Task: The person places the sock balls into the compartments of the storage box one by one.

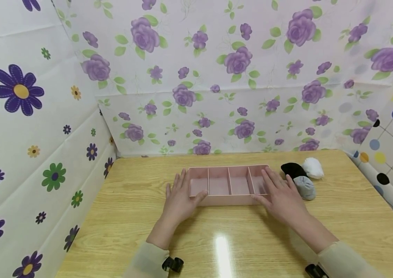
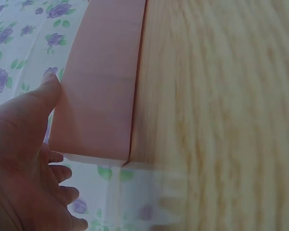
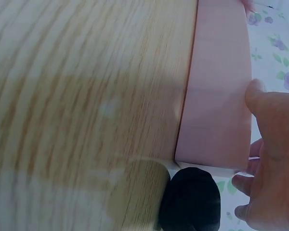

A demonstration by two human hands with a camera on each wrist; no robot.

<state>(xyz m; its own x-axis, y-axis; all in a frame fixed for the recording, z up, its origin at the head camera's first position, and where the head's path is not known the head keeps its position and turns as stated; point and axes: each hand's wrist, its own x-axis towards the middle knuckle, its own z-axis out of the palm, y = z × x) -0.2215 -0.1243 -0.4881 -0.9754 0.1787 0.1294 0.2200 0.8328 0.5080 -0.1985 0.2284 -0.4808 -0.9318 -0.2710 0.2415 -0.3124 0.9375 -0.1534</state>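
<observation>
A pink organizer box with several compartments in a row lies on the wooden table, its inside bare. At its left end is my left hand, fingers straight along the end wall and thumb at the front rim. My right hand mirrors this at the right end, its thumb near the front edge. In the left wrist view the thumb touches the upper edge of the box's long side. The right wrist view has the same long side, with fingers beside the box's end.
Right of the box, just past my right hand, lie three small balled-up cloth pieces resembling socks: black, white and grey. Flower-print sheets stand behind and left of the table; a dotted sheet stands at right.
</observation>
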